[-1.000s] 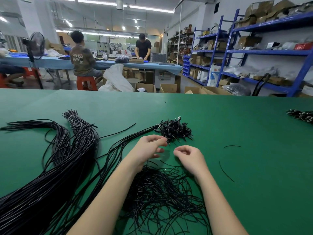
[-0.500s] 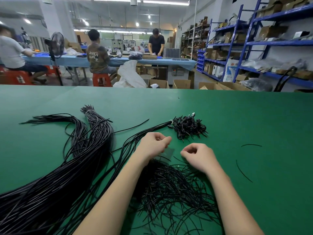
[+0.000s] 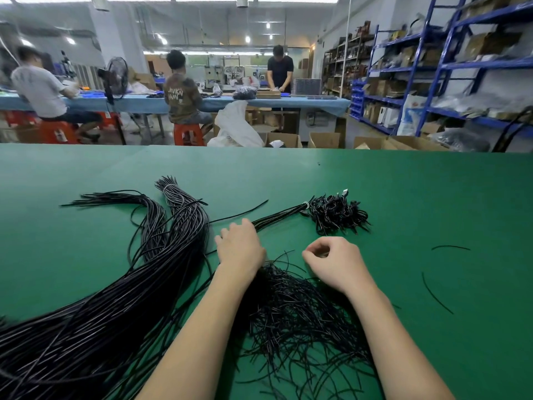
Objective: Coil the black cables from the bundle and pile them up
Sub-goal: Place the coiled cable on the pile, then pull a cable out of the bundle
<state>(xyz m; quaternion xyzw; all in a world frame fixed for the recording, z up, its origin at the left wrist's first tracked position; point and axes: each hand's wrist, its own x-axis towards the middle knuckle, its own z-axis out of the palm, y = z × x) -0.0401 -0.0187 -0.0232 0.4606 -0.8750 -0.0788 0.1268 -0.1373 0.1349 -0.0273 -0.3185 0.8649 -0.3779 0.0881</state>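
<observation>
Bundle runs lengthwise from near-left toward far-right, passing under left hand, fingers hidden; right hand curled, apparently empty.

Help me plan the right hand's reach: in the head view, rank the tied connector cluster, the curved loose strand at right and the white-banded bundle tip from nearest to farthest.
From the right hand:
1. Tied connector cluster, just beyond it.
2. Curved loose strand, to its right.
3. White-banded bundle tip, far left, past the left hand.

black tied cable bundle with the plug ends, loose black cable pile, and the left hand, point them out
black tied cable bundle with plug ends [image 3: 336, 213], head view, on the plug cluster
loose black cable pile [image 3: 297, 316], head view, pile's middle
left hand [image 3: 239, 246], head view, back of hand
</observation>
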